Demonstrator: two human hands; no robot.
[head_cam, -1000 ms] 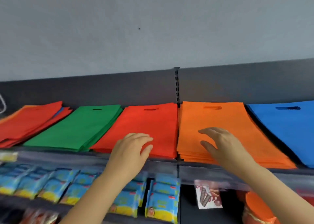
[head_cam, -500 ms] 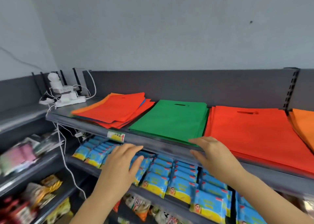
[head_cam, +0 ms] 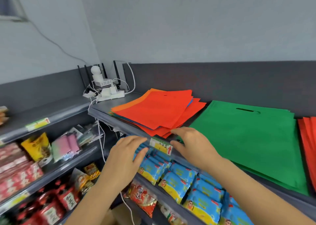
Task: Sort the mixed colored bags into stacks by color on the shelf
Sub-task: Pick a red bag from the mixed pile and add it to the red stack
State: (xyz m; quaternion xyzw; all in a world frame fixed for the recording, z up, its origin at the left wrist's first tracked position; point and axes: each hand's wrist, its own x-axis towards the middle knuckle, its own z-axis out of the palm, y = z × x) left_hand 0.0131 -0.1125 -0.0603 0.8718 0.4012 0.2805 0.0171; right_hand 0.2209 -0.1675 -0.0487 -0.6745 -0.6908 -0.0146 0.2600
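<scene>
A messy mixed pile of bags [head_cam: 159,112] lies on the top shelf [head_cam: 102,113], red on top with orange and blue edges peeking out. To its right sits a neat green stack [head_cam: 253,139], and a red stack [head_cam: 307,139] shows at the right edge. My left hand [head_cam: 126,156] hovers open in front of the shelf edge, below the mixed pile. My right hand [head_cam: 191,146] is open with spread fingers at the shelf edge, fingertips near the pile's front corner. Neither hand holds anything.
A white router, power strip and cables [head_cam: 106,89] occupy the shelf's back left corner. A price label [head_cam: 160,146] sits on the shelf lip between my hands. Blue snack packets [head_cam: 181,178] fill the lower shelf; more snacks [head_cam: 35,148] line the left shelving.
My view swung left from the orange and red stacks to the mixed pile. Both hands travelled left along the shelf edge and now sit in front of that pile, still holding nothing.
</scene>
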